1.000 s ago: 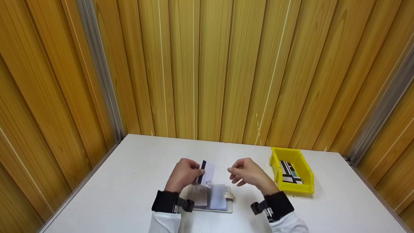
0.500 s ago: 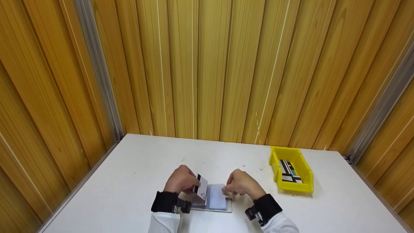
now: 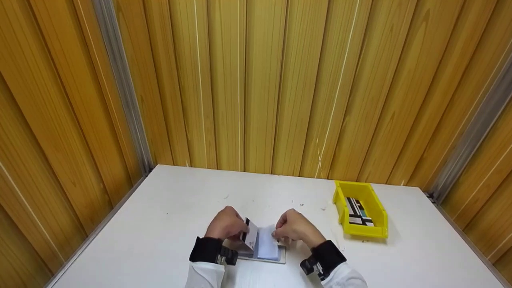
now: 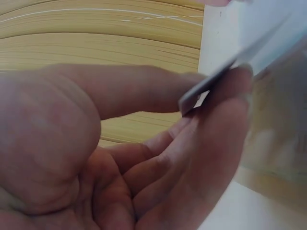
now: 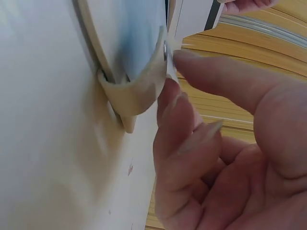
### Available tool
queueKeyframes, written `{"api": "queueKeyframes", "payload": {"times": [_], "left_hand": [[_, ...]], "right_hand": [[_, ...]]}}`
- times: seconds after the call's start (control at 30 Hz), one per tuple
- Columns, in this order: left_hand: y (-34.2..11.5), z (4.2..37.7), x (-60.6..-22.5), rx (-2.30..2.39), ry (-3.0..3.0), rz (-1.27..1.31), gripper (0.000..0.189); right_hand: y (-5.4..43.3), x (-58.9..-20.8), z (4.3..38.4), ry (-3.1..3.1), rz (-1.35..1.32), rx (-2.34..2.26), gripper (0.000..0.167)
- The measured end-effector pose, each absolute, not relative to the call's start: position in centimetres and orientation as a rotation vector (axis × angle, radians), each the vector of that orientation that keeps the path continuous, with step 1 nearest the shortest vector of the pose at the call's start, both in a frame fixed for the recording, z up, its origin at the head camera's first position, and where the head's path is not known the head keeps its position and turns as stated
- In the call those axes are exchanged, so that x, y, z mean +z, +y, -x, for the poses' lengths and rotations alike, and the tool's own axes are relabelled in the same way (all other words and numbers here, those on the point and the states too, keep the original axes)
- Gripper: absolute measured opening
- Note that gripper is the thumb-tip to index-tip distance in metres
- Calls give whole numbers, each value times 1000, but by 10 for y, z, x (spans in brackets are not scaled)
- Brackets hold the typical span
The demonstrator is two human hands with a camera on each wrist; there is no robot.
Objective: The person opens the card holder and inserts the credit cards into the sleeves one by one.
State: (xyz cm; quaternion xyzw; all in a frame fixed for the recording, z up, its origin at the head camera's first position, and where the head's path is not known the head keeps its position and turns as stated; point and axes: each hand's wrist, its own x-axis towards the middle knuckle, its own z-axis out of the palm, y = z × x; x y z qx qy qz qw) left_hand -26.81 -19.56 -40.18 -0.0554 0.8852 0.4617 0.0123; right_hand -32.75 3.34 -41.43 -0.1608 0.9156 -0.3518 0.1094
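Observation:
My left hand pinches a white card with a black stripe between thumb and fingers, tilted above the left side of an open card holder. The card shows edge-on in the left wrist view. At the holder's right side, my right hand pinches the edge of a clear plastic sleeve between thumb and index finger. A beige strap with a snap curves up beside those fingertips in the right wrist view. The left hand hides part of the holder's left side.
To the right stands a yellow bin with several striped cards in it. The white table ends at a wood-patterned wall at the back.
Both hands have come down to the holder. The left hand lowered the card over its left side; the right hand moved left and down and took hold of the sleeve's edge.

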Motion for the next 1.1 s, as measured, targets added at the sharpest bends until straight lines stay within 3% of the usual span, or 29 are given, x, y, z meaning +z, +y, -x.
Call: {"api": "queueKeyframes", "payload": {"times": [0.23, 0.73, 1.1], "left_hand": [[-196, 268, -404, 1409, 2768, 184, 4], [-198, 269, -405, 1494, 2671, 180, 12], [-189, 271, -410, 1367, 2785, 218, 11]], "right_hand": [[32, -417, 329, 2680, 539, -1072, 12], [31, -414, 327, 2490, 392, -1360, 8], [37, -417, 329, 2554, 359, -1227, 6]]}}
